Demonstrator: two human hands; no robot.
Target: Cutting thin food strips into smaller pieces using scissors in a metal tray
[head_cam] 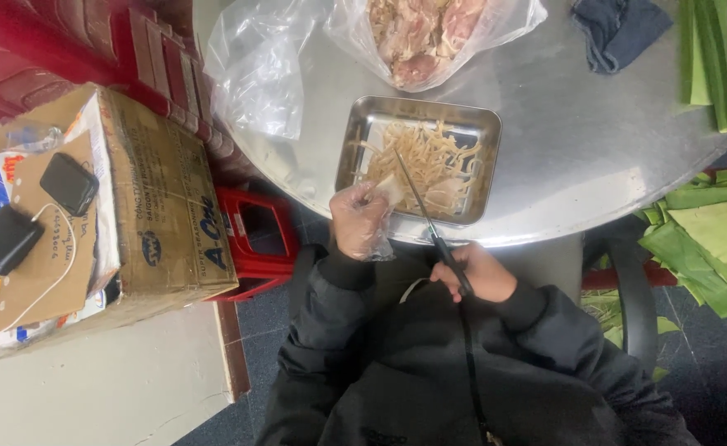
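Scissors [417,194] with long thin blades and dark handles are gripped in the right hand [475,272], whose fingers are closed through and around the handles at the near edge of the round metal table [578,140]. Blades point away from the person and up to the left, reaching over the rectangular metal tray [417,111]; whether they stand apart or together cannot be told. Left hand [359,219], covered by a thin clear plastic glove, is curled closed on a small pale piece of food [391,188], pinching it at the tray's near left corner, just beside the blades. Tray contents: a loose pile of pale cut strips [430,161], spread across most of its floor. Beyond the tray lies a clear plastic bag of pale meat [421,33], and to its left an empty crumpled plastic bag [260,70]. A dark blue cloth [620,29] rests at the far right of the table, next to long green leaves [710,58]. More green leaves [715,239] are stacked low on the right, off the table. On the left stands a cardboard box [157,198] with two dark devices on top, and a red plastic stool [256,235] sits beside it.
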